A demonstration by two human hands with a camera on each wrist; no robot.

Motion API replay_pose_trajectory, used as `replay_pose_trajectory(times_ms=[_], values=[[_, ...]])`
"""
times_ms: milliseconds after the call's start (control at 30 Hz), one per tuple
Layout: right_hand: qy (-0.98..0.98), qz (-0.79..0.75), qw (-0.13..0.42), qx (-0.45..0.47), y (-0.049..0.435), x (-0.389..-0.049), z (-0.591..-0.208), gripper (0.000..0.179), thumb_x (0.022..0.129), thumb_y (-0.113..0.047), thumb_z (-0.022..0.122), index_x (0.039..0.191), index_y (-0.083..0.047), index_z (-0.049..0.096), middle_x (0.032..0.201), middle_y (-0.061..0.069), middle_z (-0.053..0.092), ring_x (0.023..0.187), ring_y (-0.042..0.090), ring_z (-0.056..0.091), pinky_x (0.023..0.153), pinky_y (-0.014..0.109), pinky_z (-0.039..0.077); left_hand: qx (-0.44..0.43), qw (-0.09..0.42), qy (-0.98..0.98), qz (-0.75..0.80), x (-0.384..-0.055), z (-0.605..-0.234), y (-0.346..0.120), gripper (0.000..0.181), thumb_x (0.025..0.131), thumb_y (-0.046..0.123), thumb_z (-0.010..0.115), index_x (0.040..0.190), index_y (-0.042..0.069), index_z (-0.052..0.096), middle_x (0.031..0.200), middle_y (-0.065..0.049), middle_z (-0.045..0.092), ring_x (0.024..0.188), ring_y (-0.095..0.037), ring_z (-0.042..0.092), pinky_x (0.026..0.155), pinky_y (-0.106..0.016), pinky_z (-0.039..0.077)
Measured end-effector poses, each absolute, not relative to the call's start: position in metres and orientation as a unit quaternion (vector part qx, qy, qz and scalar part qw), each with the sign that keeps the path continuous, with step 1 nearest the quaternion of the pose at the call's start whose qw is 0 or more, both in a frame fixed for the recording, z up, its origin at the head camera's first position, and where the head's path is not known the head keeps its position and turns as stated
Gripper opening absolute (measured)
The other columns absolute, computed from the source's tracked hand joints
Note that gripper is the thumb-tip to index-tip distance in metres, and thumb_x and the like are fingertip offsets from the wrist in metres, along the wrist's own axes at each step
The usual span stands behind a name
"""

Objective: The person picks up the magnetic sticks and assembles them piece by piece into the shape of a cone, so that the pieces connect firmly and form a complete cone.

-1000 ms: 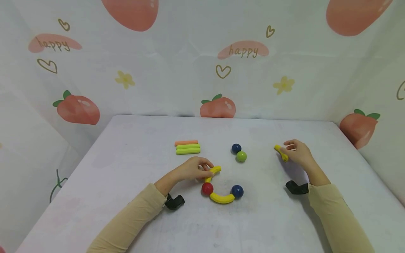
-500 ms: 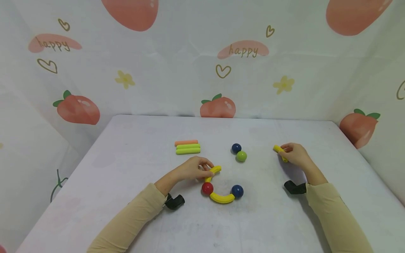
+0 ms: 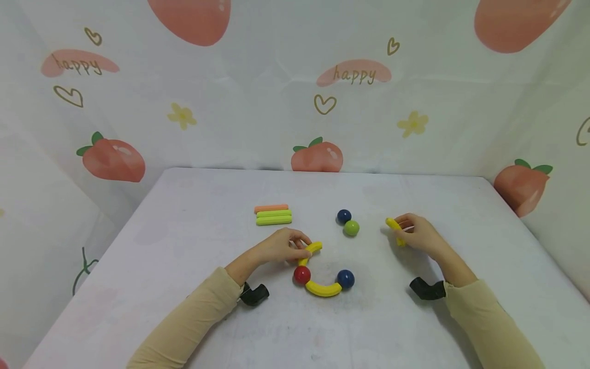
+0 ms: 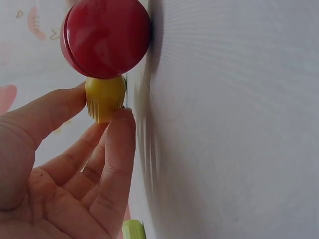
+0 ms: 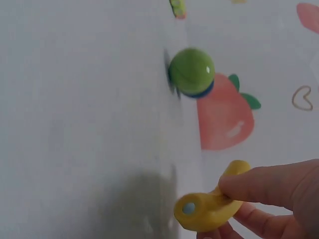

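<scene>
My left hand (image 3: pixel 283 247) pinches a yellow curved rod (image 3: pixel 315 247) between thumb and fingers; its near end touches a red ball (image 3: pixel 302 275). From that ball another yellow curved rod (image 3: pixel 324 289) bends along the table to a dark blue ball (image 3: pixel 345 279). On the right, my right hand (image 3: pixel 418 234) holds a third yellow curved rod (image 3: pixel 393 224) between thumb and fingers. In the right wrist view this rod (image 5: pixel 207 211) shows a round silvery spot at its end and appears raised off the table. The fingers partly cover both held rods.
Behind the joined pieces, a dark blue ball (image 3: pixel 343 216) and a green ball (image 3: pixel 352 228) sit side by side. An orange stick (image 3: pixel 271 208) and two lime-green sticks (image 3: pixel 274 220) lie in a row further left. A printed cloth hangs behind the white table (image 3: pixel 184 230).
My right hand has closed its fingers on the yellow curved rod and carried it left and slightly nearer. My left hand and the joined pieces have stayed in place.
</scene>
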State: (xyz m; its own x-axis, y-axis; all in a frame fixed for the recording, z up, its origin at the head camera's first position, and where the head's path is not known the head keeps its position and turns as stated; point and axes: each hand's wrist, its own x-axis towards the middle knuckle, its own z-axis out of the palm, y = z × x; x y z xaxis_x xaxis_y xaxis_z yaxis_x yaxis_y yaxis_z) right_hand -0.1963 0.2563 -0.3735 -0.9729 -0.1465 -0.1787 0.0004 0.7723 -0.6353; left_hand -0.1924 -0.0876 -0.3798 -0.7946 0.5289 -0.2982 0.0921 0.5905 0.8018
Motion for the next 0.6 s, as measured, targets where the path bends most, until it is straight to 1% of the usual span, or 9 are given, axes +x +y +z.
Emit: replay_pose_trajectory(times_ms=[233, 433, 600], values=[[0.931, -0.337, 0.117, -0.073, 0.237, -0.184, -0.371, 0.035, 0.089, -0.018, 0.060, 0.113, 0.005, 0.049, 0.111, 0.027, 0.058, 0.095, 0.033, 0.061, 0.080, 0.039, 0.052, 0.177, 0.266, 0.852, 0.415, -0.192, -0.380, -0.087, 0.032, 0.085, 0.019, 0.068, 0.114, 0.008, 0.062, 0.092, -0.006, 0.063, 0.061, -0.009, 0.058, 0.057, -0.020, 0.048], [0.909, -0.375, 0.147, -0.104, 0.222, -0.174, -0.371, 0.034, 0.088, -0.019, 0.064, 0.110, 0.002, 0.049, 0.104, 0.020, 0.060, 0.087, 0.020, 0.058, 0.073, 0.029, 0.048, 0.178, 0.268, 0.850, 0.417, -0.193, -0.382, -0.087, 0.032, 0.084, 0.020, 0.068, 0.114, 0.007, 0.061, 0.092, -0.006, 0.064, 0.061, -0.009, 0.058, 0.057, -0.020, 0.048], [0.886, -0.416, 0.159, -0.131, 0.213, -0.168, -0.374, 0.033, 0.085, -0.017, 0.066, 0.106, 0.002, 0.049, 0.095, 0.014, 0.058, 0.076, 0.016, 0.056, 0.064, 0.024, 0.047, 0.176, 0.270, 0.849, 0.419, -0.193, -0.381, -0.088, 0.032, 0.084, 0.019, 0.068, 0.114, 0.007, 0.061, 0.092, -0.006, 0.064, 0.062, -0.009, 0.059, 0.058, -0.021, 0.049]])
